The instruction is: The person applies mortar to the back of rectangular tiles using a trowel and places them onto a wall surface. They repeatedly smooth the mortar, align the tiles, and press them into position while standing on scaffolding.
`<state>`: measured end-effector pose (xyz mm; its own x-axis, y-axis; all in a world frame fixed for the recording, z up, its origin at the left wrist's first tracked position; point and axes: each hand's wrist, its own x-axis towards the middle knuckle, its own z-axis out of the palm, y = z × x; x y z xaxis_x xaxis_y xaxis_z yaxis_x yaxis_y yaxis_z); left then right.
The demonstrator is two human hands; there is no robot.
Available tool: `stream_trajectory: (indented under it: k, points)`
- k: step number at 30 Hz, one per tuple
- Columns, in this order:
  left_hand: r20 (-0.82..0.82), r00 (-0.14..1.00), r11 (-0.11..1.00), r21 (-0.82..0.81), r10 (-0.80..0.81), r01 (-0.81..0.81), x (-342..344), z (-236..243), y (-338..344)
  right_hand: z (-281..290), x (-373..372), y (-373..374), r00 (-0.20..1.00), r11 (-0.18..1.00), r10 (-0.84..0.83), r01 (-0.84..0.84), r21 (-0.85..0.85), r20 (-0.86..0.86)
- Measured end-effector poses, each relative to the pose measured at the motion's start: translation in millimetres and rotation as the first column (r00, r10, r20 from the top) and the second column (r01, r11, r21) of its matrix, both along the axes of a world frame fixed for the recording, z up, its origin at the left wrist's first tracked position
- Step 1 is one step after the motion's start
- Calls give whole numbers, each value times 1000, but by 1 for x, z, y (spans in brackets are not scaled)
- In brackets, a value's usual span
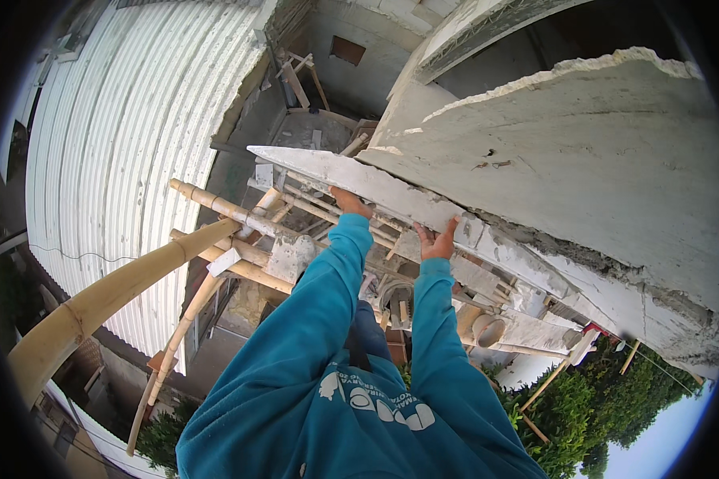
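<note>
A long white slab (391, 195) with a pointed far-left end lies along the edge of a grey concrete wall (583, 152). My left hand (351, 201) is closed around the slab's lower edge, its fingertips partly hidden behind it. Farther right along the same edge, my right hand (437, 239) rests against the slab with thumb and fingers spread. Both arms reach forward in blue-green sleeves. Rough mortar (535, 235) shows in the seam between slab and wall.
Bamboo poles (248, 219) form scaffolding below my arms, with one thick pole (96, 319) at the left. A corrugated roof (128, 160) stands beyond. Under the poles are a bucket (487, 329), boards and rubble. Trees (591, 407) grow at the lower right.
</note>
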<state>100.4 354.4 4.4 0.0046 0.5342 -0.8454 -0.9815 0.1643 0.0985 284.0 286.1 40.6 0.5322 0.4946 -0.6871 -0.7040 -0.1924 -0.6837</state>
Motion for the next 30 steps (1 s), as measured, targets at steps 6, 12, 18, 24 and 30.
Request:
stream_trajectory:
  k: [6,12,18,24,30]
  points:
    - [-182,894,911,-29,-410,412,-14,9,-41,6,12,-3,996,995,-71,68,-77,-45]
    - [-200,761,753,131,-617,645,-67,48,-48,5,-6,-33,980,989,129,-117,85,-152]
    - [-230,638,615,172,-735,770,-37,77,-14,-10,18,-155,915,897,393,-361,-257,86]
    - [-211,654,657,66,-726,751,-25,59,1,-74,-6,-346,810,629,548,-235,-741,208]
    - [-307,665,661,134,-680,738,-11,35,-1,-111,-79,-510,940,464,335,-107,-880,63]
